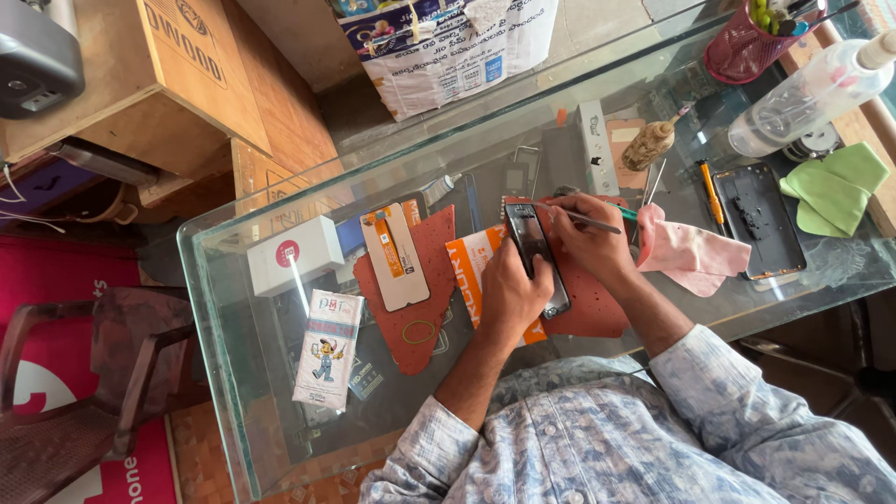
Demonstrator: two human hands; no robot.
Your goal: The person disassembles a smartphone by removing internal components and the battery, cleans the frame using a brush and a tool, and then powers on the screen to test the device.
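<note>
A glass table [233,373] carries 2 red mats [411,308], a white box [294,254], a pink cloth [691,250], green cloths [835,187], a clear bottle [807,93] and perhaps an opened phone [758,219].

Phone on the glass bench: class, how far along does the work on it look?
Done: a separate phone shell lies opened beside the pink cloth, and a screen panel waits on the red mat. In hand: the left hand steadies the phone while the right hand works tweezers at it. Left: the phone looks unclosed.
</note>
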